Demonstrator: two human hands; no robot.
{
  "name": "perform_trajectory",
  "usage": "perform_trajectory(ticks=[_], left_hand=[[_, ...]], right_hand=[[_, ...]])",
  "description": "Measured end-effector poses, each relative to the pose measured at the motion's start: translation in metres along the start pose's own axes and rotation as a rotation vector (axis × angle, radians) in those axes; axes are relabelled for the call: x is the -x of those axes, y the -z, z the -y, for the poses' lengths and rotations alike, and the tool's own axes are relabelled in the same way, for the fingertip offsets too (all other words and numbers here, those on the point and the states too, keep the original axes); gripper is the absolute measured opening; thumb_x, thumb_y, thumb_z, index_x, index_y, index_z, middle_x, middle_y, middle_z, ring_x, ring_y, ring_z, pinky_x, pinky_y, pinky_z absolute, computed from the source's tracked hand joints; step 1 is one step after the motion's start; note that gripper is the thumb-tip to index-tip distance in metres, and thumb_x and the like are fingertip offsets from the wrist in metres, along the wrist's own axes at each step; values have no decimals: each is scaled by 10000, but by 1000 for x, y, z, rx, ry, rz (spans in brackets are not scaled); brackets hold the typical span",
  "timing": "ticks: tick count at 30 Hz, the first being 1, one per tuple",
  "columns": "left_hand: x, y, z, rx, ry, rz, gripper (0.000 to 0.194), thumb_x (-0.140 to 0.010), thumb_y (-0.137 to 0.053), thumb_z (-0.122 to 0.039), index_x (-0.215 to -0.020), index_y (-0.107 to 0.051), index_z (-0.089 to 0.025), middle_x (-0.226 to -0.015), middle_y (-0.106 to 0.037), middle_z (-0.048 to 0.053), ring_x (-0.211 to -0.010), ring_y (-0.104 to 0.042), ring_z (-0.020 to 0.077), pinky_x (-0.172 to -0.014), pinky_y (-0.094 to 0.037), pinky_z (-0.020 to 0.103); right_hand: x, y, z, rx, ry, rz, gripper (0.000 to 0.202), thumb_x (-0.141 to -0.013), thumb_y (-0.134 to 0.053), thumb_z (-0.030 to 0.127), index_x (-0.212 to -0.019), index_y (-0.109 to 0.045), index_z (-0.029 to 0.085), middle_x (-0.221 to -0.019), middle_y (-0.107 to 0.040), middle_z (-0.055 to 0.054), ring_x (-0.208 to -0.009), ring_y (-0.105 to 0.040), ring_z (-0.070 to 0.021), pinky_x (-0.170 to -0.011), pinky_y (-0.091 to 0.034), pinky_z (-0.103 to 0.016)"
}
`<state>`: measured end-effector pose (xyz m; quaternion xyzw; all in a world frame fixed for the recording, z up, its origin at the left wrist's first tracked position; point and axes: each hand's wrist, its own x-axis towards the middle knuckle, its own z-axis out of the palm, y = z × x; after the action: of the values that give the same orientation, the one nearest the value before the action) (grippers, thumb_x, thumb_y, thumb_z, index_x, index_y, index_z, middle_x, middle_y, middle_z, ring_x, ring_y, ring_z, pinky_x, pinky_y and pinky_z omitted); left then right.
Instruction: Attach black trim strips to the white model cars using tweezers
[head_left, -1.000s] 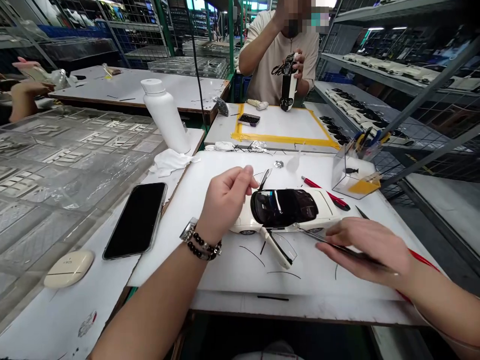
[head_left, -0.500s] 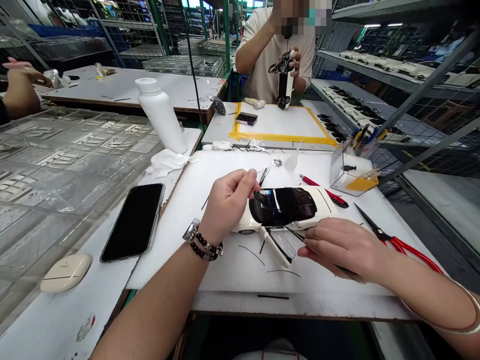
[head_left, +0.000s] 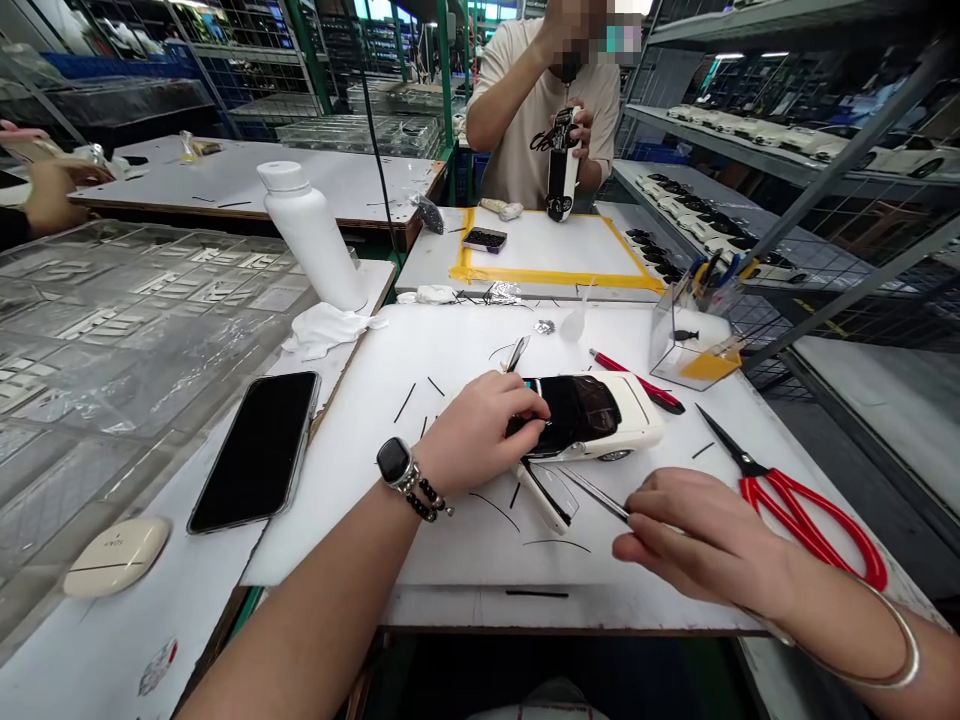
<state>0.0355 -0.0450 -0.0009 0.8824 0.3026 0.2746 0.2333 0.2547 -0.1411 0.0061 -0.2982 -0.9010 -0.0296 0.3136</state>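
Observation:
A white model car (head_left: pixel 637 410) with a dark roof lies on the white board, its front end covered by my left hand (head_left: pixel 480 425). The fingers of that hand are curled over the windscreen area, gripping the car; the fingertips' exact contact is partly hidden. One car door (head_left: pixel 546 498) sticks out toward me, and the other door (head_left: pixel 517 352) stands out on the far side. In my right hand (head_left: pixel 701 535) are metal tweezers (head_left: pixel 596 492), their tips pointing left near the close door, apart from the roof. Thin black strips (head_left: pixel 556 545) are scattered around the car.
Red-handled scissors (head_left: pixel 814 510) and a red pen-like tool (head_left: pixel 660 393) lie to the right, near a clear holder (head_left: pixel 686 350). Leftward are a phone (head_left: pixel 255 450), a white bottle (head_left: pixel 315 235) and plastic trays (head_left: pixel 150 300). Across, a person (head_left: pixel 525 130) holds another car.
My left hand has come down and right from above the windscreen onto the car. My right hand has drawn back right and slightly down, taking the tweezers away from the car's side.

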Motion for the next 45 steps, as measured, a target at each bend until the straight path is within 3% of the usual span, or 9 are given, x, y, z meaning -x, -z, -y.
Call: perform_trajectory(ticks=[3,8,10,14,26,31,39,42,45], left_hand=[[0,-1,1,8,-15,-62,133,-850,-498,-152,-862,-629,-169,-820,-593,38,-822,-520,178,-774,-433,318],[1,1,-1,14,-8,-110,144,-868,-478,-178,-827,-615,-189,-790,-598,31,-801,-527,178,-763,-427,320],[1,2,-1,16,-17,-113,144,-871,-479,-180,-820,-613,-188,-777,-595,28,-789,-526,174,-754,-426,315],[1,1,-3,10,-46,-117,137,-874,-488,-180,-817,-613,-175,-756,-585,25,-768,-519,165,-737,-422,302],[3,1,-4,-10,-58,-77,118,-851,-518,-162,-862,-636,-168,-822,-594,45,-814,-522,181,-770,-436,323],[2,-9,-1,-41,-181,14,218,-805,-615,-156,-1015,-666,-181,-900,-590,60,-855,-514,194,-801,-430,351],[1,-15,2,11,-357,-91,165,-878,-563,-200,-810,-713,-204,-819,-614,43,-783,-512,156,-772,-418,325],[1,-13,2,87,-343,-92,146,-862,-577,-193,-794,-705,-187,-818,-609,49,-780,-513,155,-773,-430,321],[2,-9,0,169,-311,-82,132,-850,-592,-182,-788,-709,-189,-824,-605,51,-788,-514,154,-785,-433,318]], right_hand=[[6,-3,-1,-157,-128,-82,162,-882,-568,161,-731,-532,205,-611,-589,-2,-516,-538,-122,-473,-430,-255],[16,-22,3,-764,-965,-594,275,-805,-694,257,-691,-446,220,-525,-548,42,-403,-489,-116,-367,-383,-223],[15,-30,4,-958,-1191,-650,367,-768,-734,318,-655,-400,214,-491,-536,45,-365,-445,-99,-338,-338,-196],[10,-38,5,-1116,-1345,-706,432,-702,-781,352,-612,-388,198,-499,-548,28,-372,-442,-86,-349,-340,-179],[7,-34,22,-1232,-1188,-724,320,-760,-731,288,-709,-428,202,-528,-556,28,-403,-444,-67,-388,-356,-139],[6,-30,34,-1248,-1126,-701,281,-803,-695,248,-722,-430,205,-564,-541,38,-421,-461,-67,-377,-344,-129],[0,-24,30,-1292,-1052,-603,246,-838,-654,229,-730,-435,198,-627,-501,43,-432,-448,-60,-369,-325,-139],[-9,-8,10,-1105,-902,-605,133,-876,-613,272,-808,-513,216,-631,-530,30,-449,-473,-78,-397,-362,-173],[-24,7,-30,-636,-692,-604,88,-875,-622,301,-887,-570,230,-692,-579,8,-565,-554,-121,-535,-448,-242]])
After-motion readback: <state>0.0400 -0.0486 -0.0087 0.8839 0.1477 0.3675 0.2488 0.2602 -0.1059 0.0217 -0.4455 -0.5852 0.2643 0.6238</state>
